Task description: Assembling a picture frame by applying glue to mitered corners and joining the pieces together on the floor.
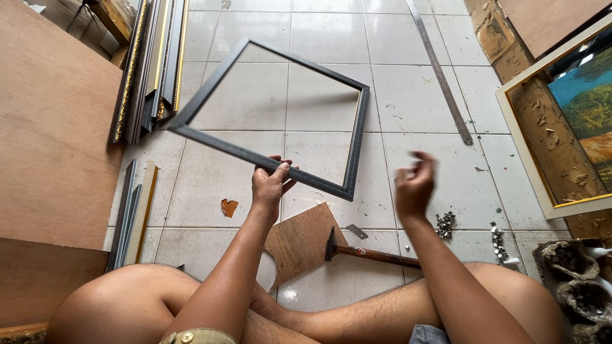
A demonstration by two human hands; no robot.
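Observation:
My left hand [270, 185] grips the near side of an empty dark grey picture frame [210, 90], holding it up above the tiled floor. My right hand [414, 185] hovers to the right of the frame, blurred, fingers loosely curled and holding nothing. Below the hands a hammer [370, 253] with a brown wooden handle lies on the floor beside a small square of plywood [306, 241]. My bare legs are crossed at the bottom of the view.
Frame mouldings [150, 64] lean at the upper left, more strips [134, 216] lie at the left. A long metal ruler [440, 73] lies upper right. Piles of staples [445, 224] sit near my right hand. A framed painting [574, 114] rests at right, plywood sheet [51, 127] at left.

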